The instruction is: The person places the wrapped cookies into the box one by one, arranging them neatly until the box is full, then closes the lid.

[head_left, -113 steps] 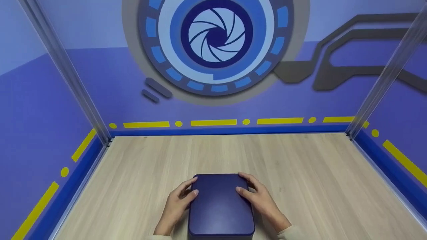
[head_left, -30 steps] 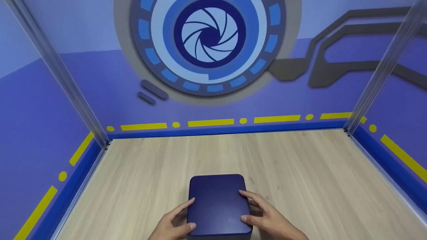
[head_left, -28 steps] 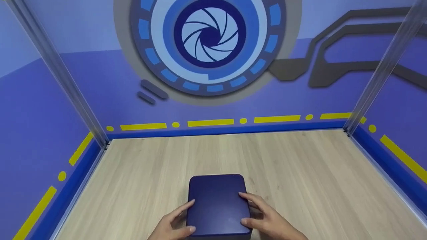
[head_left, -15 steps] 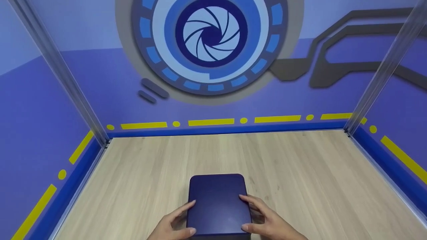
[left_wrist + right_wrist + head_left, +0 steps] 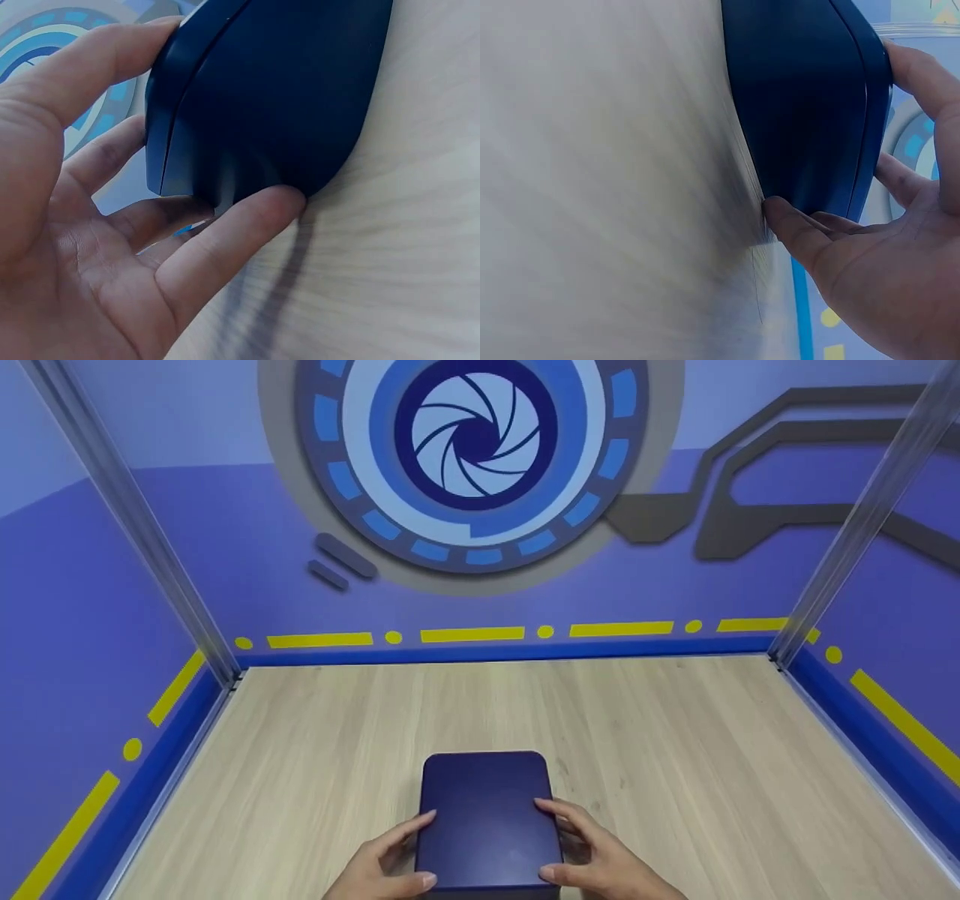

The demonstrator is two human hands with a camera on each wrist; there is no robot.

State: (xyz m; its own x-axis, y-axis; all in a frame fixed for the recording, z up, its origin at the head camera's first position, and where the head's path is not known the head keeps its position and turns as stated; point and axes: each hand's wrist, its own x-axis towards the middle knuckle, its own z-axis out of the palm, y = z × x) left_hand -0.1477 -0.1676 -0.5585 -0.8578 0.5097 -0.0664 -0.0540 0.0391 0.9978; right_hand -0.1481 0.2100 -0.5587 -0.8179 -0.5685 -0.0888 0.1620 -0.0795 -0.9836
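Note:
A dark blue box (image 5: 487,817) with rounded corners lies at the table's near edge in the head view, its smooth lid facing up. From the left side my left hand (image 5: 382,862) grips it, thumb on the lid's edge near the front corner. My right hand (image 5: 600,859) mirrors this on the other side. In the left wrist view a thin seam separates the lid from the box body (image 5: 277,97), and the little finger reaches down to its bottom edge. The right wrist view shows the same seam on the box's side (image 5: 802,105), with fingertips low on its wall.
The wood-grain table (image 5: 337,735) stretches behind and to both sides of the box. Blue printed panels (image 5: 600,600) wall it in at the back, left and right, with metal posts (image 5: 847,525) in the back corners.
Compared with several seconds ago, both hands have slid along the box's sides toward its near end. Over the last second the right hand shifts slightly nearer, while the box stays nearly in place.

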